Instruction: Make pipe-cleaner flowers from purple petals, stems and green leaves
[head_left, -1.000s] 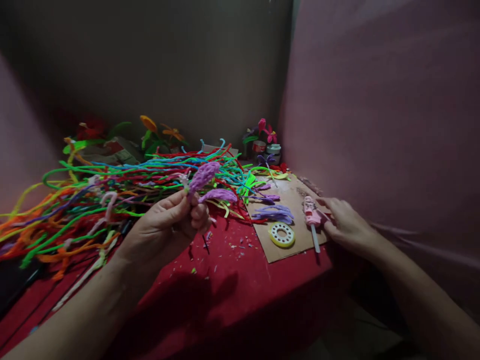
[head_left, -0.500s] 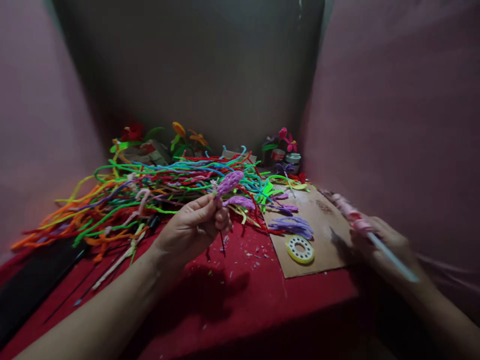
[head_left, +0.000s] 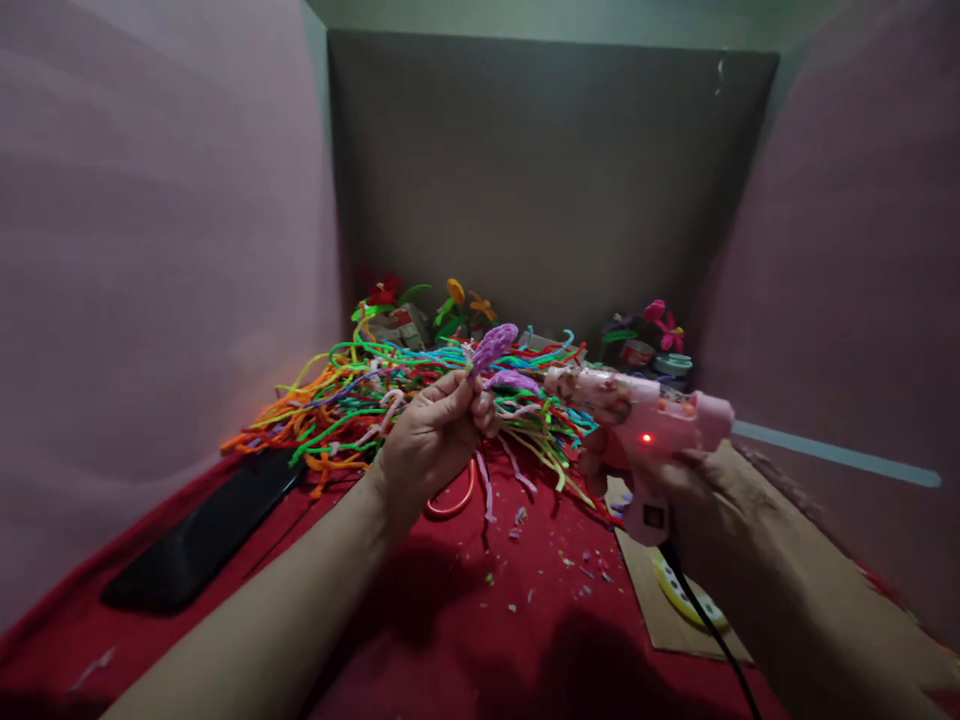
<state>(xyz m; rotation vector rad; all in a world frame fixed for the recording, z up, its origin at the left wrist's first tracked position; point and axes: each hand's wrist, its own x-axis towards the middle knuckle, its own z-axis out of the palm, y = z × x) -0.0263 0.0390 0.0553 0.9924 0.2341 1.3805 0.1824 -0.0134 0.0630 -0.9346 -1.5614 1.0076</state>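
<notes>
Between the thumb and fingers of my left hand is a purple pipe-cleaner flower, its petals pointing up and to the right. My right hand is wrapped round the handle of a pink hot glue gun. A red light glows on the gun's side, and a pale glue stick juts from its back. The nozzle points left at the petals, a short gap away from them. Behind my left hand spreads a heap of many-coloured pipe cleaners.
A black phone-like slab lies on the red cloth at left. Red scissor handles show below my left hand. At right, a yellow tape roll sits on cardboard, behind the gun's cord. Finished flowers and a jar stand at the back.
My right hand has brought the glue gun up and left from the right side, turning its nozzle toward the flower. My left hand still holds the flower. The camera view has shifted.
</notes>
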